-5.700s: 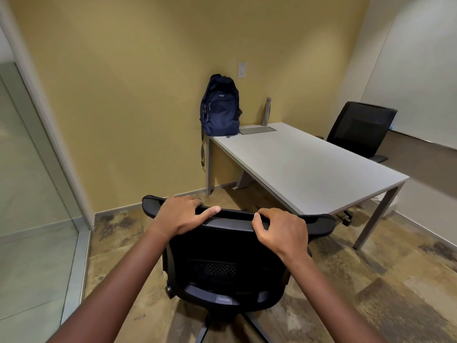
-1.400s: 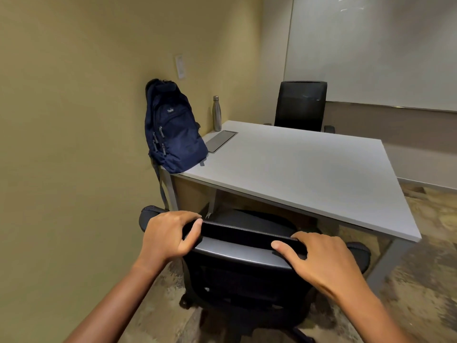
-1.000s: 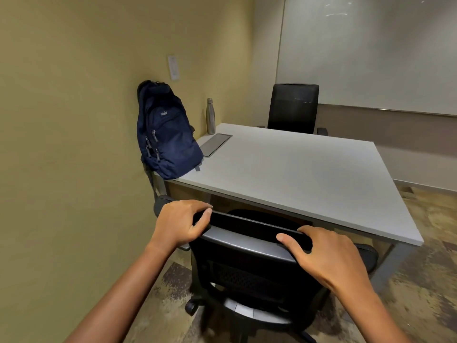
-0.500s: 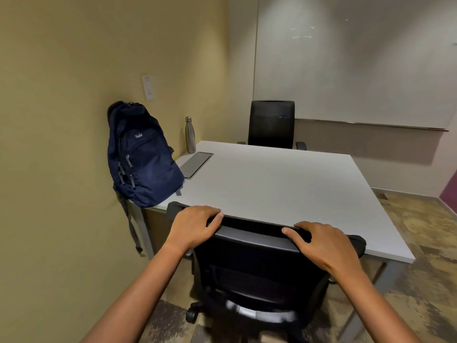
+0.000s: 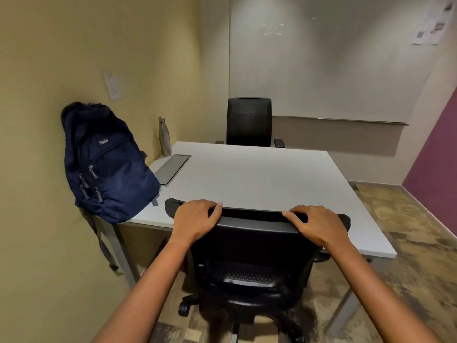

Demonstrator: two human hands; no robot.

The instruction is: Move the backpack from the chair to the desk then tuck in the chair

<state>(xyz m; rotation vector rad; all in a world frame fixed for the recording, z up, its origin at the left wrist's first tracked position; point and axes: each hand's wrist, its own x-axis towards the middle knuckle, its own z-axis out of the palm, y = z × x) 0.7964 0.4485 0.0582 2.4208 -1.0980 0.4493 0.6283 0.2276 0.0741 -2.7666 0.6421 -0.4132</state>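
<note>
A navy backpack (image 5: 106,164) stands upright on the near left corner of the white desk (image 5: 259,184), leaning on the yellow wall, one strap hanging past the desk edge. The black office chair (image 5: 249,258) is right in front of me, its backrest top against the desk's near edge and its seat under the desk. My left hand (image 5: 195,219) grips the left part of the backrest top. My right hand (image 5: 319,225) grips the right part.
A steel bottle (image 5: 164,136) and a grey cable hatch (image 5: 173,168) sit at the desk's left side. A second black chair (image 5: 248,122) stands at the far side. A desk leg (image 5: 118,251) is left of my chair; wall close on the left.
The chair has rolled forward and swung square to the desk, its seat now under the top. Both hands stayed on the backrest. My view turned to face the desk straight on.
</note>
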